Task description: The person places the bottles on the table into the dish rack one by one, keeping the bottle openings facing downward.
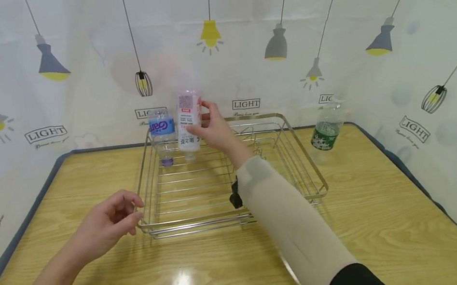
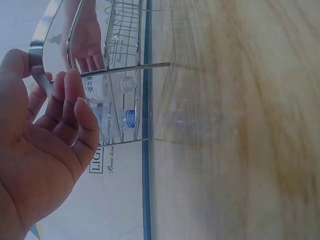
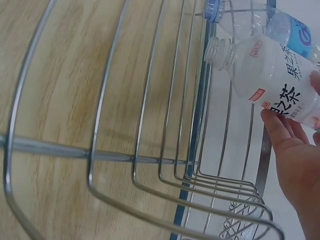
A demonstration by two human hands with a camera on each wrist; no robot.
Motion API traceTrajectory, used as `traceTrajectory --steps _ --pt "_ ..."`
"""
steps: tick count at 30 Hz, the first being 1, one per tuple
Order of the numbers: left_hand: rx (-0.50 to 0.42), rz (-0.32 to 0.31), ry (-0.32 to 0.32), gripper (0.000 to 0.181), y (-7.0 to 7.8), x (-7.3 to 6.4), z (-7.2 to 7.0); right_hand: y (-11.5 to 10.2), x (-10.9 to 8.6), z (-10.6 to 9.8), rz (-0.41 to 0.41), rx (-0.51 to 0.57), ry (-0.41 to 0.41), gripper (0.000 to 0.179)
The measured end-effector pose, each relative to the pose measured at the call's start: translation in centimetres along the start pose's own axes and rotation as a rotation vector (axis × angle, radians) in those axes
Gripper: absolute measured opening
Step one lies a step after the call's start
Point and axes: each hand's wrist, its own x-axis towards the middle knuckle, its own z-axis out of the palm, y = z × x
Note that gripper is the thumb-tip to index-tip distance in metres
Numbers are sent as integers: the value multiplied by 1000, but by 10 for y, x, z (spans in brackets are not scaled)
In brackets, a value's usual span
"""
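Note:
My right hand (image 1: 214, 127) grips an upside-down plastic bottle (image 1: 187, 124) with a white label, its uncapped mouth pointing down over the wire dish rack (image 1: 204, 222). Just left of it, another clear bottle (image 1: 164, 144) with a blue label stands inverted in the rack, cap downward. The right wrist view shows the white-labelled bottle (image 3: 265, 75) tilted, with fingers and thumb around its label. At the rack's front left corner, my left hand (image 1: 106, 223) holds the metal rim between thumb and curled fingers; the left wrist view shows this hand (image 2: 45, 145) close up.
A clear bottle (image 1: 326, 131) with a green label stands on the wooden table (image 1: 379, 218) to the right of the rack. Behind the table hangs a white cloth (image 1: 255, 80) printed with lamps. Upright wire holders (image 1: 254, 141) occupy the rack's back right.

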Motion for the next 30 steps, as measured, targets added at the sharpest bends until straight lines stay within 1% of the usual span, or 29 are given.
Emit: traceTrajectory --steps 6,16,22,30 --pt "-5 -6 -6 14 0 -1 0 4 0 2 27 -22 8 91" --pt "-2 -6 13 14 1 -2 2 9 3 5 9 -22 3 89" --pt "3 -5 23 14 2 -2 3 9 4 6 15 -28 4 88" --pt "14 -36 37 16 2 -3 4 8 2 7 19 -81 -2 90"
